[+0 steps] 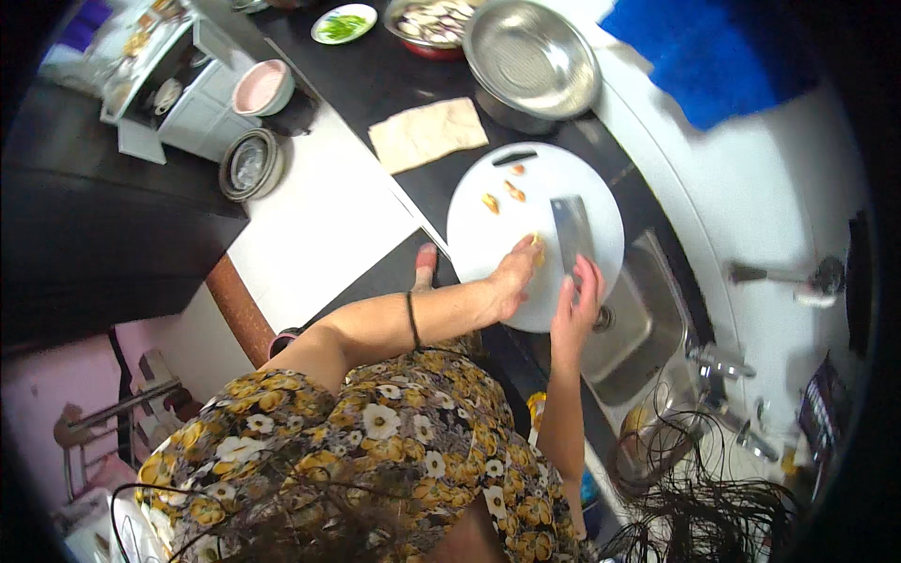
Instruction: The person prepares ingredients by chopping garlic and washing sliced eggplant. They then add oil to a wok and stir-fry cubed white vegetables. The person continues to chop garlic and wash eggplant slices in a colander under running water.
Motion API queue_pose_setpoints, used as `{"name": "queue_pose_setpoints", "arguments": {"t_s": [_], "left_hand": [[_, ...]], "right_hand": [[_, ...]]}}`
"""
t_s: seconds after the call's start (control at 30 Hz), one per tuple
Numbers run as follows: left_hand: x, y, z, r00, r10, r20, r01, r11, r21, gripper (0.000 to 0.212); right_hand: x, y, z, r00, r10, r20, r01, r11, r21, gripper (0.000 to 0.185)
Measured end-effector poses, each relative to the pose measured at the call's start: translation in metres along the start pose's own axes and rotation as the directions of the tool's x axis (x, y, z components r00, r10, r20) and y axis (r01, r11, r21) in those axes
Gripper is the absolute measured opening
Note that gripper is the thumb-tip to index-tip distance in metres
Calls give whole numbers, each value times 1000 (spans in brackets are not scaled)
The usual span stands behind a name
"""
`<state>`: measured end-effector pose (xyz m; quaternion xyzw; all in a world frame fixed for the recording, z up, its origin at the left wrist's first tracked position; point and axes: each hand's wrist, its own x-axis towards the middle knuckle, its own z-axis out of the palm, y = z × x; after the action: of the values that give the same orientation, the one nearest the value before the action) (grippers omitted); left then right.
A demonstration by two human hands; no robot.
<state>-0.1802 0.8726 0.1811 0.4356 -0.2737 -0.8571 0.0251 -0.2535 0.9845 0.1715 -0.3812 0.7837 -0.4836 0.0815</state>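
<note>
A round white cutting board [486, 288] lies before me at the edge of the dark counter. My right hand [580, 299] grips a cleaver [574, 229]; its broad metal blade is over the board and its handle is hidden in my grasp. Just left of the blade, my left hand [515, 276] has its fingertips on a yellow piece of food [538, 248], perhaps ginger, mostly covered by the fingers. Farther up the board sit a yellow-brown piece [490, 203], another piece [515, 191] and a small reddish one [518, 169]. Near the far rim is a black handle [514, 157].
A beige cloth [428, 134] lies beyond the board. Behind it stand a large metal bowl [531, 60], a bowl of cut purple-white vegetables [435, 20] and a plate of chopped greens [344, 25]. A steel sink [633, 331] borders the board's right side.
</note>
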Motion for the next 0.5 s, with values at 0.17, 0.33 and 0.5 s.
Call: {"name": "queue_pose_setpoints", "arguments": {"t_s": [0.17,0.33,0.5], "left_hand": [[-3,-22,1,950,-39,309,-19,983,180,57],[-7,-6,-25,888,226,401,-447,211,870,59],[-17,-11,-39,763,433,479,-376,-305,875,59]], "right_hand": [[-14,25,19,990,98,101,-107,991,83,31],[-10,61,-16,970,125,210,-138,989,49,34],[-16,38,-3,995,-11,104,27,988,-149,38]]}}
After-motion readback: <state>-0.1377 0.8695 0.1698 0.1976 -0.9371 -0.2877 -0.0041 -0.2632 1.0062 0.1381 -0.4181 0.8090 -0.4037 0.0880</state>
